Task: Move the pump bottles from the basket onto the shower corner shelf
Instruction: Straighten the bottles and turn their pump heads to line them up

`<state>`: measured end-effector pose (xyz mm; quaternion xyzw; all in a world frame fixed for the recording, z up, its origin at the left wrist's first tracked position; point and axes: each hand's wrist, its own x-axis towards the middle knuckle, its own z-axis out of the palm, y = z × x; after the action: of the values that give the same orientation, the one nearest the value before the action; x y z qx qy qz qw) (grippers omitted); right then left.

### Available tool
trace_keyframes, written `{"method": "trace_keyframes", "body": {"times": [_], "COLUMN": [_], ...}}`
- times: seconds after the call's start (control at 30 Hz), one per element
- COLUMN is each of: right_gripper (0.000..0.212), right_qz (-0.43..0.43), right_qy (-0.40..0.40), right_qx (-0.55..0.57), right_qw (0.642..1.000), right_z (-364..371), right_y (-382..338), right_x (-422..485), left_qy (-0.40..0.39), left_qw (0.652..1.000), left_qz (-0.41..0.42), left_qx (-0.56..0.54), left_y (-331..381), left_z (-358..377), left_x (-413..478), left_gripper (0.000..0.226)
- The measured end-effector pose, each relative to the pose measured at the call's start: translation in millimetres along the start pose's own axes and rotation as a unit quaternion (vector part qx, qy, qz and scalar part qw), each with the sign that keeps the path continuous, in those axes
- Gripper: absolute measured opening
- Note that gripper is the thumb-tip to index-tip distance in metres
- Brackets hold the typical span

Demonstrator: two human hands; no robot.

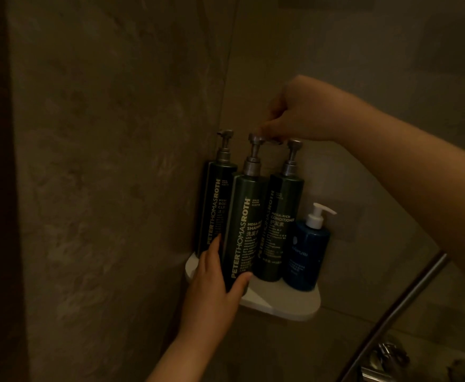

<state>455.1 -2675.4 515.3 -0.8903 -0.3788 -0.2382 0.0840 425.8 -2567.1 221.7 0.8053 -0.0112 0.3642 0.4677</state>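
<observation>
Dimly seen: left hand (214, 277) curls round the tall dark-green plastic pump bottle (242, 230) at its seven o'clock; right hand (294, 117) pinches its pump. Probably heavy, slick; hold low.

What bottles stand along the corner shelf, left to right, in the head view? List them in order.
dark bottle against the wall → shampoo bottle → conditioner bottle → blue bottle with white pump

Your left hand (214, 277) and right hand (294, 117) are bare, and both forearms (391, 161) run bare to the frame's edge.
</observation>
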Motion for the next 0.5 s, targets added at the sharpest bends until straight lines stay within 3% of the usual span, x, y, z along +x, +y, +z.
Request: {"method": "trace_keyframes", "body": {"times": [0.13,0.23,0.5], "right_gripper": [0.014,0.031,0.023], "right_qz": [-0.062,-0.1,-0.142], "right_qy": [-0.02,-0.029,0.02], "right_qx": [0.019,0.054,0.085], "right_qw": [0.998,0.993,0.986], "right_z": [-3.4,0.2,11.4], "right_y": [11.0,18.7,23.9], "right_x": [-4.8,-10.0,-6.4], "left_qy": [-0.017,-0.029,-0.01], "left_qw": [1.0,0.999,0.999], "left_qz": [-0.002,-0.011,-0.018], "left_qx": [-0.011,-0.031,-0.036], "left_y": [-2.5,-4.9,-5.5], "left_z": [-3.7,-7.8,-7.5], "left_x": [1.3,3.1,1.4], "left_gripper": [0.08,0.078,0.079]}}
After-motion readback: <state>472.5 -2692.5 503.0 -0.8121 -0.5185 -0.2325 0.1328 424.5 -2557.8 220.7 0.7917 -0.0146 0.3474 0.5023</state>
